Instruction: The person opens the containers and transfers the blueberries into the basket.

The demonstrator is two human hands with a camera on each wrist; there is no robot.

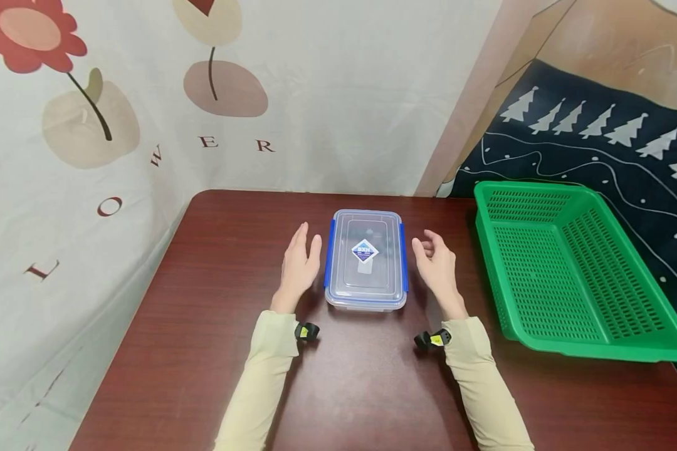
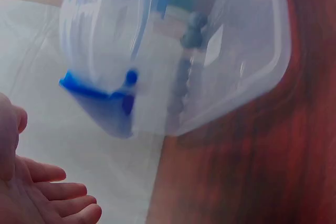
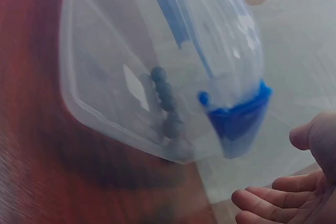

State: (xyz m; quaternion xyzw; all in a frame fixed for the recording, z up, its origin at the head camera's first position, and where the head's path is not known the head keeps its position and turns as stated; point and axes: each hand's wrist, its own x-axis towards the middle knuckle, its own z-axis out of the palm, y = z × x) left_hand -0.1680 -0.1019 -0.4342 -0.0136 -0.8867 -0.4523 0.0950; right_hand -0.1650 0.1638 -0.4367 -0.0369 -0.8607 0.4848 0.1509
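In the head view, a clear lidded container (image 1: pixel 367 285) rests on the table (image 1: pixel 361 388) between the left hand (image 1: pixel 298 268) and right hand (image 1: pixel 437 268), left of a green basket (image 1: pixel 558 282). The left wrist view shows relaxed, empty fingers (image 2: pixel 60 191) near a blue clip (image 2: pixel 105 108). The right wrist view shows loosely bent fingers, holding nothing.

Head view forward-down from above; wrist views close, from opposite sides of the shared box (image 1: pixel 365 280)
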